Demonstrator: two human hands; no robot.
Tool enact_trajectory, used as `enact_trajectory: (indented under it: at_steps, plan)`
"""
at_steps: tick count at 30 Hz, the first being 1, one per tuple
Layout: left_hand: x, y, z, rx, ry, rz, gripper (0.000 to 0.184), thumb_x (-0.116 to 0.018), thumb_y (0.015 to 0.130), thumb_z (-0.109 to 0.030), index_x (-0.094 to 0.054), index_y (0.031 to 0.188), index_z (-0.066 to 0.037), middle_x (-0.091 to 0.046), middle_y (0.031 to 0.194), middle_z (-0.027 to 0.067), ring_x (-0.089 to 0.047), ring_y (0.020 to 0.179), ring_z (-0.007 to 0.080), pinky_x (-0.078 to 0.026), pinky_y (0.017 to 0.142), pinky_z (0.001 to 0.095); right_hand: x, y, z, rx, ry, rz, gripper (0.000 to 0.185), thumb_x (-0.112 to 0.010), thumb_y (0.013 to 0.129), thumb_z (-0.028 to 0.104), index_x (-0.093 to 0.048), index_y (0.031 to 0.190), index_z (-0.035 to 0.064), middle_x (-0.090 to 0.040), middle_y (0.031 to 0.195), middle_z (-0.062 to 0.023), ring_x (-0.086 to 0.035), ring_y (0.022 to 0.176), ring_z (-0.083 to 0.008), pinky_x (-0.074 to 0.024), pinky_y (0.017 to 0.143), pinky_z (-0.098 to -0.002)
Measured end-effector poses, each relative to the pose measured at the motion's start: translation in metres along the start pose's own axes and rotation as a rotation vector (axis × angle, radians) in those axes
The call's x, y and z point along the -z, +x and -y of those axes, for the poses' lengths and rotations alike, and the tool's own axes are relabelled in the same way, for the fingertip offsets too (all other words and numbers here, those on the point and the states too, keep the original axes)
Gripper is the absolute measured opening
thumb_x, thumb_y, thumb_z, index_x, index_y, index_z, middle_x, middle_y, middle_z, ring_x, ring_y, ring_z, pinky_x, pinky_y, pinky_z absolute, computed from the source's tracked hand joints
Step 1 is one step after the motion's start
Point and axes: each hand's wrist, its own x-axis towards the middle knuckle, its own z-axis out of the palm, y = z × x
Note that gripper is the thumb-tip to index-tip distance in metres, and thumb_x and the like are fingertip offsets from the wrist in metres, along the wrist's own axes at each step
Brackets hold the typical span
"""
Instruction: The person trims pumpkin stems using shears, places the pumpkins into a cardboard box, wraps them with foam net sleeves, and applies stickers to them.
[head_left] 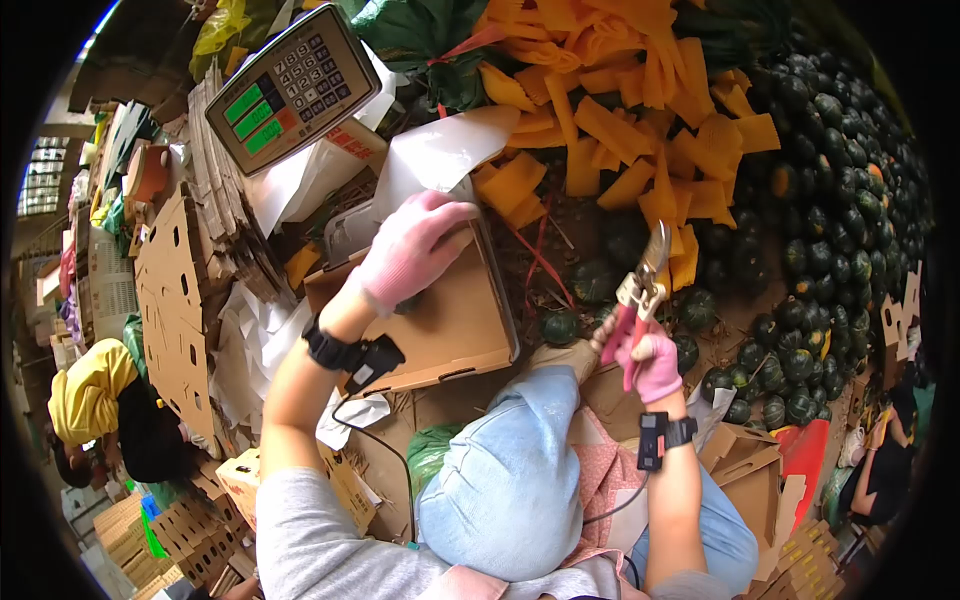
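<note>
My left hand (418,250), in a pink glove, is over a cardboard box (455,325), near its far edge and a white sheet (440,150). Its fingers are slightly bent and apart, with nothing visible in them. A dark round shape, partly hidden, lies in the box under that hand. My right hand (650,362), gloved in pink too, is closed around the red handles of pruning shears (640,290). The metal blades point away from me, close to orange foam sleeves (655,150). Small dark green squashes (560,326) lie on the ground near the shears.
A digital scale display (290,88) stands at the upper left. A large heap of green squashes (820,200) fills the right side. Flattened cardboard (172,310) is stacked at left, near a person in yellow (92,390). Another person (880,465) is at far right.
</note>
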Motion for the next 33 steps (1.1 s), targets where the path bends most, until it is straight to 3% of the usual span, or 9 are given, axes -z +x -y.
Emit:
enact_trajectory:
  at_steps: [5, 8, 9, 11, 12, 14, 17, 27, 33]
  plan:
    - [-0.082, 0.113, 0.049, 0.009, 0.147, 0.616, 0.025, -0.05, 0.087, -0.022, -0.065, 0.09, -0.003, -0.063, 0.086, 0.0197, -0.061, 0.086, 0.0376, -0.048, 0.078, 0.0415, -0.03, 0.068, 0.023, -0.099, 0.194, 0.08, 0.047, -0.053, 0.081, 0.016, -0.046, 0.124, -0.0018, -0.061, 0.104, -0.0168, -0.062, 0.097, -0.0325, -0.0506, 0.089, -0.0463]
    - [-0.089, 0.151, 0.106, 0.108, 0.222, 0.446, 0.026, -0.05, 0.082, -0.022, -0.066, 0.085, -0.003, -0.065, 0.088, 0.021, -0.061, 0.081, 0.0399, -0.049, 0.076, 0.0448, -0.037, 0.081, 0.033, -0.104, -0.135, -0.093, 0.037, -0.053, 0.084, 0.007, -0.048, 0.119, 0.0008, -0.061, 0.09, -0.0112, -0.063, 0.073, -0.0222, -0.056, 0.067, -0.0365]
    - [-0.067, 0.16, 0.108, 0.46, 0.042, 0.303, 0.032, -0.048, 0.082, -0.024, -0.067, 0.095, -0.002, -0.064, 0.101, 0.0225, -0.061, 0.094, 0.0385, -0.048, 0.083, 0.0425, -0.036, 0.079, 0.031, -0.061, -0.273, -0.141, 0.036, -0.054, 0.082, 0.004, -0.048, 0.117, 0.0004, -0.06, 0.088, -0.0105, -0.063, 0.07, -0.0204, -0.0559, 0.063, -0.0345]
    - [-0.064, 0.154, 0.152, 0.513, 0.342, -0.085, 0.028, -0.049, 0.086, -0.022, -0.064, 0.098, -0.003, -0.065, 0.104, 0.0188, -0.062, 0.095, 0.0321, -0.049, 0.082, 0.04, -0.024, 0.065, 0.032, -0.036, -0.41, -0.216, 0.033, -0.056, 0.076, -0.002, -0.049, 0.108, 0.0011, -0.059, 0.082, -0.0089, -0.061, 0.064, -0.0164, -0.0533, 0.055, -0.0291]
    - [-0.067, 0.159, 0.233, 0.064, 1.058, 0.328, 0.026, -0.046, 0.089, -0.02, -0.065, 0.093, -0.003, -0.067, 0.097, 0.0194, -0.066, 0.085, 0.0281, -0.052, 0.076, 0.039, -0.019, 0.062, 0.033, -0.07, -0.429, -0.231, 0.032, -0.057, 0.075, -0.002, -0.049, 0.107, 0.0015, -0.058, 0.081, -0.0079, -0.06, 0.063, -0.0155, -0.0514, 0.054, -0.0277]
    - [-0.047, 0.151, 0.245, 0.634, 0.705, 0.308, 0.024, -0.048, 0.088, -0.02, -0.065, 0.095, -0.003, -0.066, 0.096, 0.0182, -0.066, 0.085, 0.027, -0.052, 0.074, 0.0388, -0.008, 0.048, 0.043, -0.123, -0.494, -0.275, 0.031, -0.058, 0.074, -0.003, -0.049, 0.104, 0.0021, -0.058, 0.079, -0.0061, -0.059, 0.061, -0.0138, -0.0478, 0.051, -0.0255]
    - [-0.045, 0.156, 0.273, 0.857, 0.6, 0.34, 0.022, -0.051, 0.087, -0.019, -0.063, 0.098, -0.004, -0.066, 0.094, 0.0163, -0.065, 0.084, 0.0253, -0.052, 0.071, 0.0384, 0.019, 0.03, 0.048, -0.155, -0.517, -0.346, 0.034, -0.06, 0.073, -0.004, -0.05, 0.104, 0.0028, -0.057, 0.078, -0.0046, -0.057, 0.061, -0.0125, -0.0456, 0.051, -0.0246]
    - [-0.064, 0.155, 0.291, 0.925, 0.38, 0.214, 0.025, -0.059, 0.085, -0.017, -0.059, 0.107, -0.006, -0.064, 0.09, 0.0102, -0.064, 0.08, 0.0198, -0.053, 0.061, 0.0373, 0.06, -0.013, 0.063, -0.044, -0.563, -0.419, 0.076, -0.077, 0.062, 0.024, -0.041, 0.127, 0.0043, -0.051, 0.106, -0.004, -0.05, 0.097, -0.015, -0.0431, 0.084, -0.0297]
    - [-0.027, 0.131, 0.221, 0.772, -0.844, -0.273, 0.032, -0.064, 0.083, -0.016, -0.057, 0.113, -0.008, -0.063, 0.088, 0.0065, -0.063, 0.078, 0.0164, -0.054, 0.055, 0.0366, 0.043, -0.019, 0.079, 0.12, -0.901, -0.332, 0.085, -0.083, 0.059, 0.033, -0.04, 0.125, -0.0004, -0.053, 0.107, -0.008, -0.052, 0.097, -0.019, -0.0424, 0.089, -0.0331]
